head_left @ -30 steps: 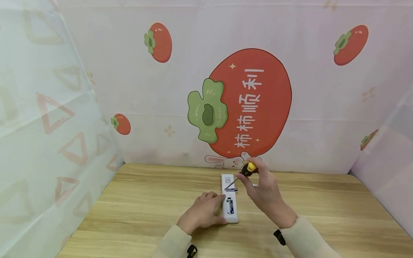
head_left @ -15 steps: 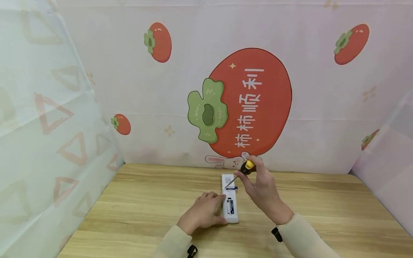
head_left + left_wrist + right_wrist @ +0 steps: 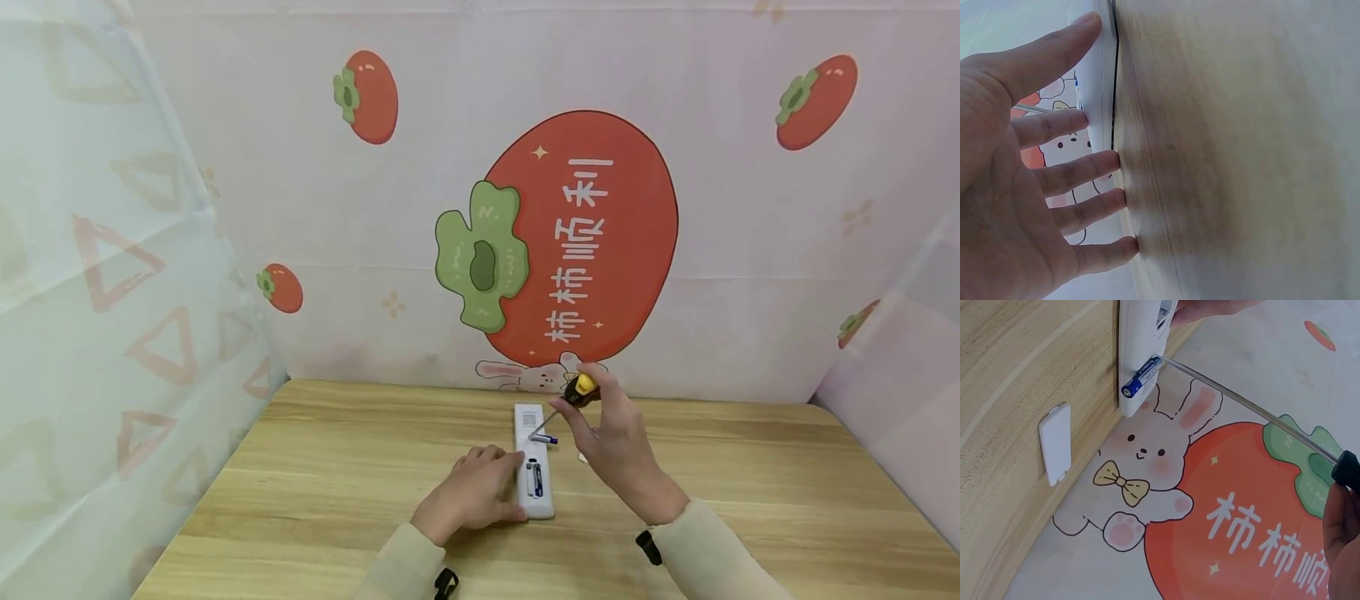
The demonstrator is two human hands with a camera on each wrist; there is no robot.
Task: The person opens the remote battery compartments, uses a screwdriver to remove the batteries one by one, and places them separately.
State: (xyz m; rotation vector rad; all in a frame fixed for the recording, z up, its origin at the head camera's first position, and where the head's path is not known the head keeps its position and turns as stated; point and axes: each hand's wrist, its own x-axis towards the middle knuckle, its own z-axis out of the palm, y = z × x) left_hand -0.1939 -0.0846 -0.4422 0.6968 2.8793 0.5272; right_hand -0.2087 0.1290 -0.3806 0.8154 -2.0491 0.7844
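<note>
A white remote control (image 3: 528,418) lies back up on the table, its battery compartment uncovered at the near end with one blue battery (image 3: 538,481) inside. Crosswise on its back rests another blue-and-silver battery (image 3: 1142,376), one end jutting past the right edge. My right hand (image 3: 621,446) grips the black-and-yellow handle of a screwdriver (image 3: 1260,411). The shaft slants down, its tip at the left end of the loose battery. My left hand (image 3: 474,490) touches the remote's left side with thumb and index finger; in the left wrist view its other fairly straight fingers (image 3: 1094,209) rest on the table.
A small white battery cover (image 3: 1057,444) lies on the wooden table (image 3: 345,467) right of the remote, mostly behind my right hand in the head view. A printed cloth backdrop (image 3: 720,250) stands behind the table's far edge, with cloth at both sides.
The screwdriver tip has shifted slightly right, and the loose battery has moved a little right with it, jutting farther past the remote's edge. My left hand and the remote stay put.
</note>
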